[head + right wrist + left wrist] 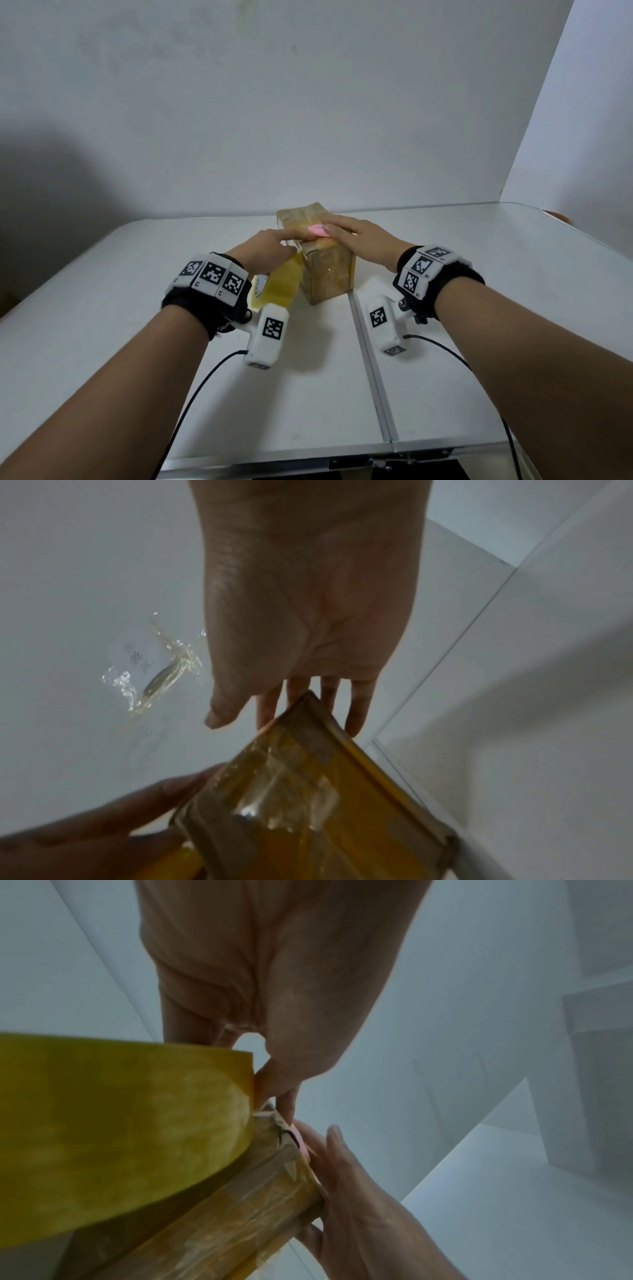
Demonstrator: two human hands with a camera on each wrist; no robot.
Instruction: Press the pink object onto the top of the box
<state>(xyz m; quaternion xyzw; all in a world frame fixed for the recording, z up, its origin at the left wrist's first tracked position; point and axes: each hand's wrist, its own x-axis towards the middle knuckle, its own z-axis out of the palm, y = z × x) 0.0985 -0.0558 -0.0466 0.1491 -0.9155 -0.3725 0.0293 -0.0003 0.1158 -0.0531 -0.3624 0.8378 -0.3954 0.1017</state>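
1. Head view: a small cardboard box, wrapped in yellowish tape, stands on the white table at the centre of the frame. The right hand lies flat on the box top with its fingers straight and relaxed, probably to steady the box. A small pink cutter lies on the box top between the two hands; the right fingertips touch its right end, and the left hand reaches in from the left with a finger extended onto its other end. Below the left hand a roll of yellow tape leans against the box's left side, and I cannot tell from here whether the hand carries it.

2. Left wrist view: the tape roll fills the lower left of the frame, pressed against the box edge that runs toward the lower centre. The left hand's thumb and forefinger come together in a pinch at the box's top corner, mid-frame, right beside the cutter's pink edge. The right hand enters from the lower right.

3. Right wrist view: the right hand's fingers spread straight over the box's far edge, grasping nothing. The box occupies the lower centre. In the left of the frame, a crumpled scrap of clear tape is stuck to the white surface, well apart from the box.
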